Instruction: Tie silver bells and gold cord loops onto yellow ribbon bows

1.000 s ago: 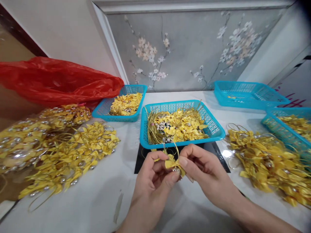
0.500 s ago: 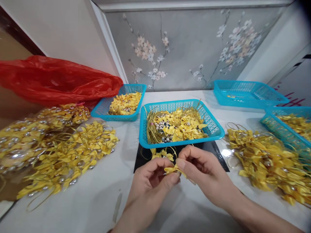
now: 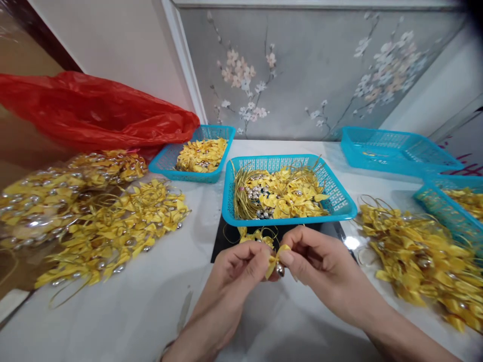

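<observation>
Between my hands is a small yellow ribbon bow [image 3: 272,265] with a silver bell [image 3: 279,269] hanging below its middle. My left hand [image 3: 241,269] pinches the bow's left side between thumb and finger. On the other side, my right hand [image 3: 315,264] grips the right loop the same way. Just beyond my fingers, more yellow bows [image 3: 254,235] with gold cord lie on a black panel [image 3: 222,244]. Behind them stands a blue basket [image 3: 290,220] holding yellow bows, silver bells and bundled gold cords.
To the left, yellow bows with bells [image 3: 124,226] lie heaped beside a clear bag of bows [image 3: 33,206] and a red plastic bag [image 3: 101,115]. A blue basket [image 3: 184,176] stands behind. More bows [image 3: 418,251] and blue baskets [image 3: 400,151] are on the right.
The bow has turned so its bell now hangs in plain sight between my hands. My fingers have shifted to its two sides. The view has swung slightly left.
</observation>
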{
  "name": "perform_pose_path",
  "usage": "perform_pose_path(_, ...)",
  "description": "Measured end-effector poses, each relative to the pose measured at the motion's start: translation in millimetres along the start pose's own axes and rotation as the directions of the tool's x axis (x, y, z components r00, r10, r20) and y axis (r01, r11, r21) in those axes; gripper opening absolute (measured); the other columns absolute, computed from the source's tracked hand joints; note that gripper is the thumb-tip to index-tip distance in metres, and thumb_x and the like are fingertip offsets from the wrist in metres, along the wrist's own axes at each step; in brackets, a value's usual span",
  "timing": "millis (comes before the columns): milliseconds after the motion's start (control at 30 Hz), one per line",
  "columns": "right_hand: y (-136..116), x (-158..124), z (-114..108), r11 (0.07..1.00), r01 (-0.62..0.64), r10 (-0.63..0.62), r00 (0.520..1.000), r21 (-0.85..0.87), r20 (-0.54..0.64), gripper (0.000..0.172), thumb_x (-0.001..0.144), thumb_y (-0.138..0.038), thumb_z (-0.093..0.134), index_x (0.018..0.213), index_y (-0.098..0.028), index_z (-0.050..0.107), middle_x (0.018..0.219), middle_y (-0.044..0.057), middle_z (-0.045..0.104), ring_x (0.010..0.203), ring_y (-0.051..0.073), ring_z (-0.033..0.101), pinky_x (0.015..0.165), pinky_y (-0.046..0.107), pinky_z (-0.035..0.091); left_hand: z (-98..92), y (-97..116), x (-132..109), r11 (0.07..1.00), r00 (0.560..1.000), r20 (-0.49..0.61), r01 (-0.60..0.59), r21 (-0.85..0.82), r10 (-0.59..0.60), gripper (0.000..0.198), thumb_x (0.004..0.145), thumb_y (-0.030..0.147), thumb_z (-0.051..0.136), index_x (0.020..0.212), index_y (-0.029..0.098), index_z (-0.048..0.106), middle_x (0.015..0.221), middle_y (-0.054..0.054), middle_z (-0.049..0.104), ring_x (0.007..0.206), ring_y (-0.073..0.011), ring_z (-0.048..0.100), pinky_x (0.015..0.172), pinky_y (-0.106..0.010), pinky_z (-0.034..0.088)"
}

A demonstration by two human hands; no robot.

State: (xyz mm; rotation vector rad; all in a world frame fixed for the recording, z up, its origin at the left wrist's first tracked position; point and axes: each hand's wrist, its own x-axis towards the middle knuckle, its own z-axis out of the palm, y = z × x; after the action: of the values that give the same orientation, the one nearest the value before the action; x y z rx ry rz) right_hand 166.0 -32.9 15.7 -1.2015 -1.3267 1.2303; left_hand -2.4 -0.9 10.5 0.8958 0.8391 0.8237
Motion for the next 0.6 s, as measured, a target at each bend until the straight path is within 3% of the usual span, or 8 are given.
perform_pose_path(100, 0, 2, 0, 0.999, -0.03, 0.03, 1.0, 0.035, -0.001, 0.025, 0.094, -0.037, 0.059, 0.078, -0.019, 0.057, 0.06, -0.006, 0.046, 0.053, 0.008, 0.037, 0.047, 0.021, 0.029, -1.6, 0, 0, 1.0, 1.0, 0.024, 0.01, -0.013, -0.01, 0.038, 0.079, 0.057, 0.069, 0.08, 0.02, 0.078, 0.078, -0.002, 0.066, 0.074, -0.0153, 0.058, 0.074, -0.028, 0.049)
perform_pose_path(233, 0, 4, 1, 0.993, -0.051, 0.052, 0.999, 0.11, -0.002, 0.022, 0.093, -0.038, 0.062, 0.082, -0.019, 0.059, 0.059, -0.007, 0.047, 0.051, 0.007, 0.038, 0.047, 0.02, 0.03, -1.1, 2, 2, 0.995, 0.996, 0.078, 0.027, 0.099, -0.035, 0.025, 0.082, 0.041, 0.074, 0.071, 0.017, 0.075, 0.068, 0.0, 0.063, 0.069, -0.0117, 0.053, 0.068, -0.022, 0.044)
perform_pose_path(333, 1, 5, 1, 0.988, -0.034, 0.041, 0.998, 0.153, -0.042, 0.024, 0.095, -0.043, 0.057, 0.088, -0.019, 0.057, 0.058, -0.007, 0.047, 0.048, 0.006, 0.039, 0.045, 0.019, 0.032, -1.1, 1, 5, 0.996, 0.996, 0.01, 0.092, -0.009, -0.092, 0.023, 0.076, 0.036, 0.079, 0.065, 0.016, 0.074, 0.067, 0.0, 0.062, 0.065, -0.0114, 0.052, 0.063, -0.022, 0.044)
perform_pose_path(400, 2, 5, 1, 0.99, -0.044, 0.05, 0.998, 0.136, -0.046, 0.031, 0.098, -0.045, 0.05, 0.082, -0.019, 0.054, 0.058, -0.007, 0.048, 0.047, 0.006, 0.041, 0.046, 0.02, 0.033, -2.6, -1, 8, 0.991, 0.993, -0.054, 0.101, -0.09, -0.106, 0.022, 0.072, 0.035, 0.081, 0.064, 0.017, 0.073, 0.068, 0.0, 0.063, 0.067, -0.0121, 0.052, 0.062, -0.023, 0.044)
perform_pose_path(600, 6, 8, 12, 0.976, -0.212, 0.2, 0.964, 0.052, 0.176, 0.028, 0.087, -0.045, 0.064, 0.084, -0.017, 0.06, 0.059, -0.006, 0.049, 0.048, 0.006, 0.041, 0.047, 0.02, 0.034, -3.7, -3, 9, 0.994, 0.987, -0.153, 0.023, -0.109, -0.04, 0.02, 0.074, 0.035, 0.077, 0.064, 0.018, 0.074, 0.063, 0.001, 0.061, 0.066, -0.0123, 0.051, 0.064, -0.023, 0.042)
